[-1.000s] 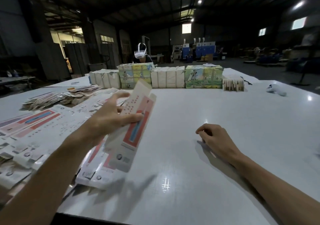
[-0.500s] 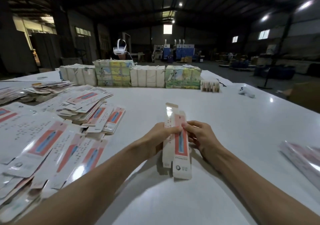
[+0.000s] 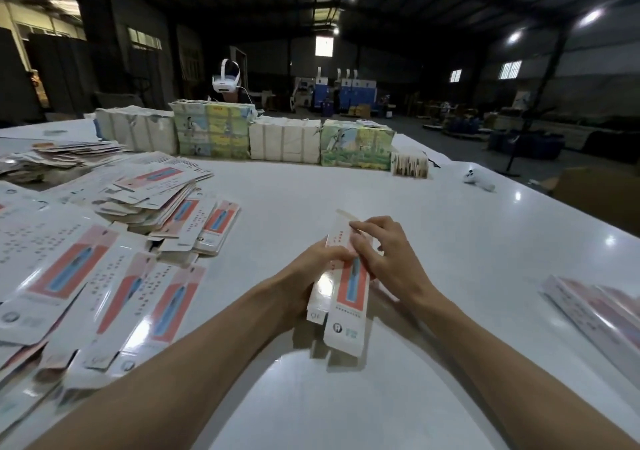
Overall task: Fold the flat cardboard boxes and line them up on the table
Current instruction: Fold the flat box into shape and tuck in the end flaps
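— Our left hand [image 3: 311,269] is wrapped around the left edge of the flat carton [image 3: 341,283], thumb laid across its printed face, and our right hand [image 3: 388,259] pinches the right edge near the top with its fingertips [image 3: 356,241]. So both hands are closed on the one carton, which we hold tilted just above the white bench [image 3: 450,241], straight in front of us.

— Is it opened into a tube yet?

— We judge not. It looks only part sprung, one side panel turned to the light beside the red-and-blue face. The top flap [image 3: 346,214] stands free beyond our fingers.

— What could go wrong from here?

— If we squeeze the edges unevenly, the carton may buckle across a panel instead of along its creases. The coated card looks glossy, so a light fingertip pinch could slip. Our thumb on the face could also hold the panel flat while we push it open.

— And around us?

— A loose heap of flat cartons [image 3: 104,276] spreads over the left of the bench, close by our left forearm; an elbow drawn back could sweep some off. At the right edge lie folded boxes [image 3: 595,307], seemingly the row already begun. Far across stand wrapped bundles [image 3: 284,138], some white and some in printed paper, with a white headset [image 3: 227,79] behind them and a small white object [image 3: 479,181] to the right, which we cannot identify.

— Anything blocking the way?

— No: the stretch of bench between our hands and the row on the right is bare.
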